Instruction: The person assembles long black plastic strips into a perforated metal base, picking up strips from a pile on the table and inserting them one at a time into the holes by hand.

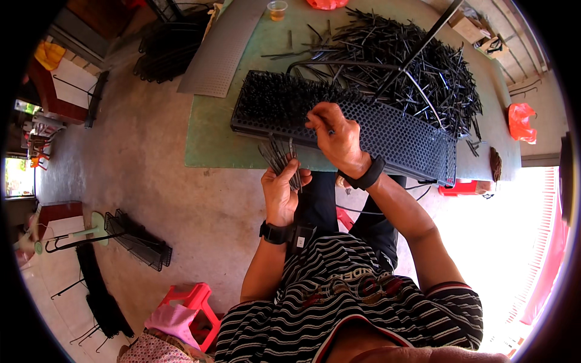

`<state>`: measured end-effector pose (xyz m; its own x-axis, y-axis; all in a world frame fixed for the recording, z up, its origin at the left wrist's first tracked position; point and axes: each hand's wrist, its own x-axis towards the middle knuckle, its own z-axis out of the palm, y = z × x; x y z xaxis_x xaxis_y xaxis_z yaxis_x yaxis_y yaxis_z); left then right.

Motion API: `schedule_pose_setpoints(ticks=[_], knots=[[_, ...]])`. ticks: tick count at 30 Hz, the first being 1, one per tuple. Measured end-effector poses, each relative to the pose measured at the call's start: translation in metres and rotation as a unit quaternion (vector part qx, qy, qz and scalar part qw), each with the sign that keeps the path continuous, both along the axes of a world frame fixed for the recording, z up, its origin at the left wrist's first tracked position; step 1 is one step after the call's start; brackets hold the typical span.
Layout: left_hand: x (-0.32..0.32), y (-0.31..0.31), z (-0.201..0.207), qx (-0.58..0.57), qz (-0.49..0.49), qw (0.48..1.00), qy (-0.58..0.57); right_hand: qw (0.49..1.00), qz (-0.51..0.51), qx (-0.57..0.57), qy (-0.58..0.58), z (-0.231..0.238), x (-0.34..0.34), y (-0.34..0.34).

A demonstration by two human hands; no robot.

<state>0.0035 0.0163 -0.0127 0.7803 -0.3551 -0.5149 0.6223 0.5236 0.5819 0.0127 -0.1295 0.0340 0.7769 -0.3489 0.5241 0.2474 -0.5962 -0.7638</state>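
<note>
My left hand, below the table's near edge, is closed around a fanned bundle of thin dark strips whose ends point up and away from me. Over a long black tray-like panel full of round holes, my right hand is closed in a pinch; whatever sits between its fingertips is too small or hidden to make out. Upright black strips stand densely in the panel's left part and along its far side. Its near right part shows bare holes. A bent metal rod frame rises behind the panel.
Behind the panel a big heap of loose black strips covers the green table. A grey perforated sheet and a cup of amber liquid lie at the far left. A red stool stands on the floor.
</note>
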Motion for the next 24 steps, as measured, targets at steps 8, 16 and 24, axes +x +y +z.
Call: schedule_pose_setpoints(ticks=[8,16,24], knots=[[-0.002,0.0,0.007,0.004,-0.004,1.0,-0.021,0.963,0.049,-0.265,0.028,0.008,0.009,-0.011],[-0.009,-0.016,0.018,-0.002,-0.017,1.0,-0.017,0.964,0.054,-0.247,0.078,0.008,0.005,-0.021],[-0.02,-0.045,0.01,-0.007,-0.061,0.997,-0.044,0.93,0.048,0.179,0.318,0.022,-0.045,-0.047]])
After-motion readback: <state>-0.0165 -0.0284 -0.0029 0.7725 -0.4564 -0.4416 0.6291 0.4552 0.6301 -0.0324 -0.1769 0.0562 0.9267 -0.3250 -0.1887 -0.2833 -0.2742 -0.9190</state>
